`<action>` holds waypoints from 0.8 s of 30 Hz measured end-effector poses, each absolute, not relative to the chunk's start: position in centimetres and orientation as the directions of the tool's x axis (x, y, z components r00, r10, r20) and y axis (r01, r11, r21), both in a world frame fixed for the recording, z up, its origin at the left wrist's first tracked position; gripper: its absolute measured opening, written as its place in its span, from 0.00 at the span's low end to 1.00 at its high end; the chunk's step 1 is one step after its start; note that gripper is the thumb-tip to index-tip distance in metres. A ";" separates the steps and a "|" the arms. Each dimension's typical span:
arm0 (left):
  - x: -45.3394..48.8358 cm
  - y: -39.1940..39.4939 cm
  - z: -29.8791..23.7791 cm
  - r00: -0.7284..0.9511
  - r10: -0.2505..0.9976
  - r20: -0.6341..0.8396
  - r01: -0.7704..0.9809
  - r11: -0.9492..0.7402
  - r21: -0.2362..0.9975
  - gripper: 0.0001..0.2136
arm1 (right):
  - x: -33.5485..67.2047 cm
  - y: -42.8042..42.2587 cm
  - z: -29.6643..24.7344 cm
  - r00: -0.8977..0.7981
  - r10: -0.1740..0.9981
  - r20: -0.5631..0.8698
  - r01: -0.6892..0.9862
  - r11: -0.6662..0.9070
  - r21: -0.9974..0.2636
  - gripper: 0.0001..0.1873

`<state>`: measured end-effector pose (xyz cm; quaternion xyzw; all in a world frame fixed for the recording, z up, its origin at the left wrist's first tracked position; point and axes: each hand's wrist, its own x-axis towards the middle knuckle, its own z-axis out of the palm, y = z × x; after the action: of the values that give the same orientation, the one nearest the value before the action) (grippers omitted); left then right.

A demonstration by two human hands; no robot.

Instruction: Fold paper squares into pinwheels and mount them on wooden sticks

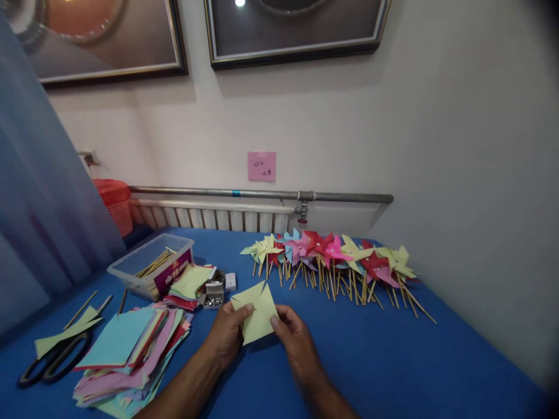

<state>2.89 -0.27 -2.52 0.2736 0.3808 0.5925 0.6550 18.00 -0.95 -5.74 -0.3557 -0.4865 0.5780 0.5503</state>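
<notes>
A pale yellow paper square (257,311), cut in from its corners, is held between both hands just above the blue table (393,361). My left hand (227,334) pinches its left edge with the thumb on top. My right hand (294,337) grips its lower right edge with closed fingers. Behind the paper lies a row of finished paper pinwheels (332,259) on wooden sticks, in yellow, pink, red and blue.
A stack of coloured paper squares (126,349) lies at the left, with black scissors (52,361) beside it. A clear plastic box (151,265) holds wooden sticks. A small box of metal pins (213,294) sits near the paper. A radiator and pipe (262,195) run along the wall.
</notes>
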 end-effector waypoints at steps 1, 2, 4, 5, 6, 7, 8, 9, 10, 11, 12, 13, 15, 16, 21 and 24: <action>3.0 -0.2 -2.6 -0.006 0.985 -0.170 -0.575 0.136 0.807 0.25 | 17.9 -1.0 -5.7 -0.152 0.980 0.132 -0.295 0.083 -0.952 0.28; 3.0 -0.1 -2.6 -0.011 0.986 -0.166 -0.577 0.129 0.806 0.25 | 17.9 -1.0 -5.6 -0.163 0.976 0.148 -0.301 0.093 -0.949 0.27; 3.1 0.0 -2.7 -0.009 0.986 -0.166 -0.579 0.131 0.805 0.25 | 17.8 -1.1 -5.6 -0.174 0.966 0.191 -0.314 0.129 -0.941 0.29; 3.1 0.1 -2.7 -0.004 0.986 -0.168 -0.582 0.134 0.802 0.25 | 17.7 -1.2 -5.6 -0.177 0.962 0.206 -0.311 0.144 -0.939 0.30; 3.1 0.1 -2.8 -0.006 0.985 -0.170 -0.588 0.134 0.798 0.24 | 17.6 -1.2 -5.6 -0.181 0.960 0.215 -0.296 0.155 -0.943 0.31; 3.1 0.1 -2.9 -0.010 0.986 -0.169 -0.598 0.129 0.791 0.24 | 17.5 -1.3 -5.7 -0.182 0.958 0.220 -0.270 0.166 -0.948 0.31; 3.1 0.1 -3.1 -0.017 0.986 -0.166 -0.611 0.121 0.782 0.24 | 17.4 -1.4 -5.6 -0.181 0.958 0.222 -0.236 0.177 -0.956 0.31; 3.1 0.1 -3.2 -0.026 0.987 -0.160 -0.624 0.109 0.774 0.24 | 17.2 -1.4 -5.6 -0.179 0.958 0.225 -0.199 0.189 -0.962 0.31; 3.2 0.0 -3.3 -0.030 0.988 -0.153 -0.636 0.099 0.765 0.24 | 17.0 -1.5 -5.5 -0.172 0.958 0.231 -0.168 0.202 -0.965 0.30; 3.4 -0.1 -3.3 -0.030 0.989 -0.146 -0.647 0.092 0.757 0.25 | 16.7 -1.6 -5.4 -0.154 0.959 0.237 -0.147 0.215 -0.966 0.29; 3.6 -0.2 -3.4 -0.023 0.990 -0.139 -0.655 0.090 0.751 0.25 | 16.4 -1.6 -5.3 -0.132 0.962 0.241 -0.135 0.223 -0.965 0.28; 3.9 -0.4 -3.4 -0.012 0.991 -0.134 -0.659 0.093 0.746 0.25 | 16.2 -1.7 -5.3 -0.098 0.966 0.238 -0.129 0.225 -0.966 0.27; 4.5 -0.8 -3.4 0.025 0.991 -0.133 -0.658 0.117 0.744 0.24 | 15.7 -1.6 -5.4 0.019 0.980 0.199 -0.122 0.200 -0.972 0.24; 4.7 -1.0 -3.3 0.046 0.989 -0.138 -0.653 0.134 0.746 0.23 | 15.5 -1.6 -5.5 0.078 0.984 0.161 -0.128 0.170 -0.977 0.24; 3.5 -1.0 -2.9 0.077 0.973 -0.219 -0.561 0.224 0.797 0.19 | 15.9 -1.7 -6.0 0.116 0.993 -0.008 -0.349 0.033 -0.936 0.28; 1.6 -0.2 -2.5 0.097 0.982 -0.161 -0.434 0.187 0.881 0.18 | 16.3 -2.1 -5.7 0.025 0.999 -0.038 -0.405 -0.025 -0.914 0.29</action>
<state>1.59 -0.23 -2.49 0.3413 0.4017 0.5385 0.6575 16.32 -2.08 -5.71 -0.4017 -0.3699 0.5924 0.5924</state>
